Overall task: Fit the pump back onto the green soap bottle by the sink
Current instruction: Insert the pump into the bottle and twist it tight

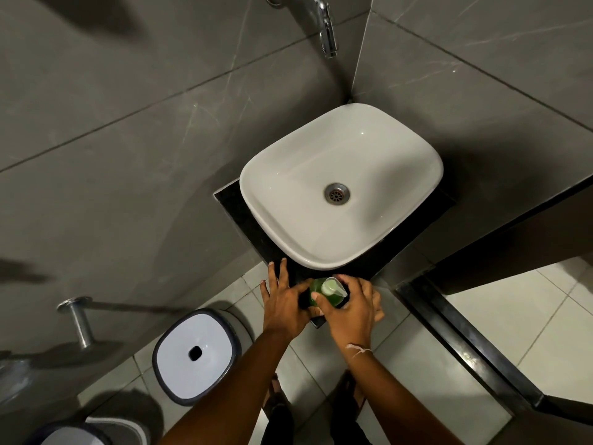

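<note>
I saw the bottle [316, 292] upright at the tabletop's [253, 232] near corner, between both hands. My right hand [348, 311] gripped the pump [332, 286] directly atop its neck; my left hand [284, 301] steadied the bottle, fingers partly spread.

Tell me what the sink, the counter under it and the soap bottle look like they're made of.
Sink: likely glazed ceramic, white and glossy with soft highlights. Counter: probably polished dark stone, black with a faint sheen. Green soap bottle: see-through plastic, by the look of it, with green liquid showing. Pump: pale plastic, apparently.
</note>
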Motion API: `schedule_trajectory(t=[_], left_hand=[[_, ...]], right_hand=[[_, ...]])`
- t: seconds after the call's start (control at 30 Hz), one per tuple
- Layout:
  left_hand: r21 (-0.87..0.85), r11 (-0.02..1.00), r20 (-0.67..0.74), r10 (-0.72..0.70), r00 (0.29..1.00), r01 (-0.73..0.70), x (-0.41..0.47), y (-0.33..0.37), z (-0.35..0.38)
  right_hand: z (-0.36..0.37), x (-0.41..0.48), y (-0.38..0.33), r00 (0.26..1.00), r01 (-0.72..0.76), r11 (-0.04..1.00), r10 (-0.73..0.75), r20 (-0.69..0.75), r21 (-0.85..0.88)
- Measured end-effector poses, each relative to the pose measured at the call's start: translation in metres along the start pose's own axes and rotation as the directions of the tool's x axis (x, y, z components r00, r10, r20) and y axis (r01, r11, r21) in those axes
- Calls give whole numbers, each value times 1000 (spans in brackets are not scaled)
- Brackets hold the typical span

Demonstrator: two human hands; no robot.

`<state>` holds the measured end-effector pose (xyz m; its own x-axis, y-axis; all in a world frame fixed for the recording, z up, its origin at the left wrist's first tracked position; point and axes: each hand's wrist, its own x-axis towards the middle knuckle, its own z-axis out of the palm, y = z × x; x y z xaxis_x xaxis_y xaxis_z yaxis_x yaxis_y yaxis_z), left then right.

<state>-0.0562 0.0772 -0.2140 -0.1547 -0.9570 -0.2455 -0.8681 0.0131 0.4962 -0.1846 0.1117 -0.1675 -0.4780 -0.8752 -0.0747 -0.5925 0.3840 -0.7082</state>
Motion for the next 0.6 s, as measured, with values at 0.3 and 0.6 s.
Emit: schedule_trajectory(t=[0.3, 0.6], left_hand=[[-3, 1000, 16, -3, 1000, 3, 0, 1, -1], [-7, 1000, 19, -3, 1000, 3, 0, 2, -2]], right_hand=[[-1, 6, -4, 999, -28, 1000, 28, -17, 3], [-3, 6, 2, 1000, 18, 1000, -18, -25, 9]])
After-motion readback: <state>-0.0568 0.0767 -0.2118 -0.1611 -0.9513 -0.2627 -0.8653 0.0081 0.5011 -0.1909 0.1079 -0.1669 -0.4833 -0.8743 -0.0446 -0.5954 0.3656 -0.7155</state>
